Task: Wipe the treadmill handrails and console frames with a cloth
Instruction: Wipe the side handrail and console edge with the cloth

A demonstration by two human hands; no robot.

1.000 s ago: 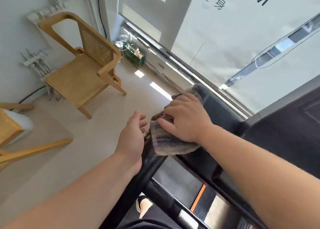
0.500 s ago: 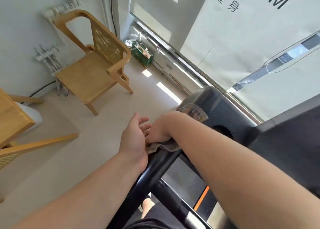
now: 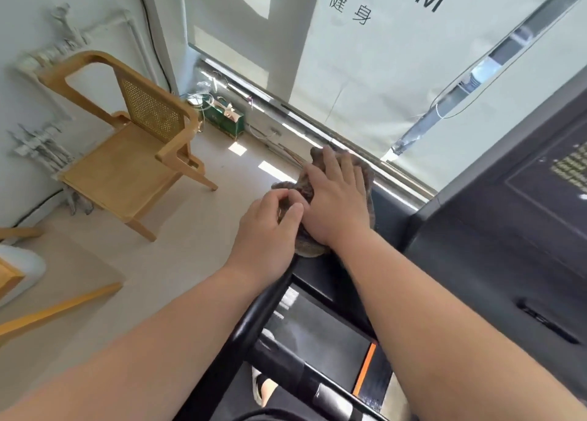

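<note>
Since 0.5 s ago: left hand (image 3: 266,226) now pinching cloth (image 3: 336,195) edge | right hand (image 3: 336,201) flat, fingers spread, pressing cloth | frame centre | handrail (image 3: 254,328) runs lower-left to centre

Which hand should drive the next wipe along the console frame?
Right. The right hand lies flat on the cloth, pressing it onto the frame; the left hand only pinches its near edge.
</note>
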